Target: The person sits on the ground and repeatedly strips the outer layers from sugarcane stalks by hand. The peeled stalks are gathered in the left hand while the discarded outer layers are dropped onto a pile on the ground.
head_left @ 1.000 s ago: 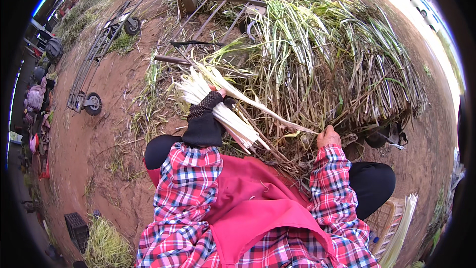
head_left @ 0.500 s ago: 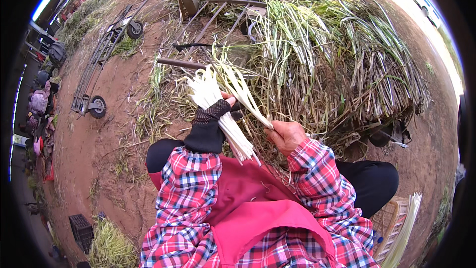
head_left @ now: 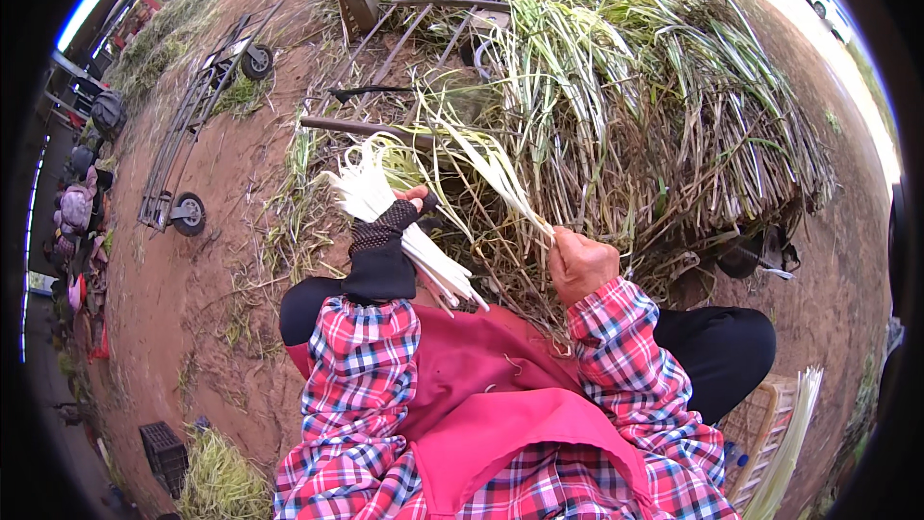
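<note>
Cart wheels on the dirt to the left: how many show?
2. One wheel sits at the far end of the flat cart, near the grass; the other wheel is at its near end. More may be hidden underneath.

Ground (head_left: 207,299): bare red-brown dirt. On it: large heap of green stalks (head_left: 664,125), wheeled cart frame (head_left: 188,149) at left, black crate (head_left: 164,451), small stalk pile (head_left: 221,481) beside it.

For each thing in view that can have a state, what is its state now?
left hand: gloved, closed around bundle
bundle of white stalks: held, lying slantwise
right hand: bare, closed on single stalk
single stalk: lifted, leaves pointing away
heap of stalks: piled on ground
wheeled cart: parked
</note>
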### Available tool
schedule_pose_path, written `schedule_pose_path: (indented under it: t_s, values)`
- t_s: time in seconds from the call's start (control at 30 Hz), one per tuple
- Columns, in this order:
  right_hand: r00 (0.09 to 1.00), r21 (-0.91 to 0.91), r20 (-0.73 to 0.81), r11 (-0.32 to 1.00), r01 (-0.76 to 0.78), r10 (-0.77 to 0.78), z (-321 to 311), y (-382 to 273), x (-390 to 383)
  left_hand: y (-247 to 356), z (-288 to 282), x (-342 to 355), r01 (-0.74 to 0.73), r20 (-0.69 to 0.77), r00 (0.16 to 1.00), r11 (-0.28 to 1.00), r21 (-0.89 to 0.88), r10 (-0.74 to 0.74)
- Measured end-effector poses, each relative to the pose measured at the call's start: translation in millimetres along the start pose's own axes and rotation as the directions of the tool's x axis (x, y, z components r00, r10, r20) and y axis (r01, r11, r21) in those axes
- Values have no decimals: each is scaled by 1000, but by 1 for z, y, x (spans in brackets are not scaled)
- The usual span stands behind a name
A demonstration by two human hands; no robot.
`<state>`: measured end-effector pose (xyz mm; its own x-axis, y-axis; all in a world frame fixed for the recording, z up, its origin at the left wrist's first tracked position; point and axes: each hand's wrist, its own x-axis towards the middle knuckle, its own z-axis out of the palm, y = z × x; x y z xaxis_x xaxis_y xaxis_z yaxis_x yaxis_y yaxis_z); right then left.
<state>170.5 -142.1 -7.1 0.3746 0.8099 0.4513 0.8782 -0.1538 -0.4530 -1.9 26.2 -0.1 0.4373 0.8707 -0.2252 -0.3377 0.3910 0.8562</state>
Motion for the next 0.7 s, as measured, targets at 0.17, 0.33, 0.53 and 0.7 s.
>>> schedule_pose_path:
  t_s: [0.17,0.33,0.53,0.7]
  values:
    - [993,-24,112,999,26,-23,5,0,-3,-5,5,-12,64,118,991,998,21,-66]
    - [965,-99,102,963,252,-242,22,-13,-9,-24,11,-8,142,100,975,905,401,-197]
    - [968,8,80,971,239,-239,30,-16,-13,-40,0,0,67,119,987,956,286,-105]
    - [967,238,183,963,131,-177,29,-15,-15,-37,3,-3,168,140,972,972,162,-191]
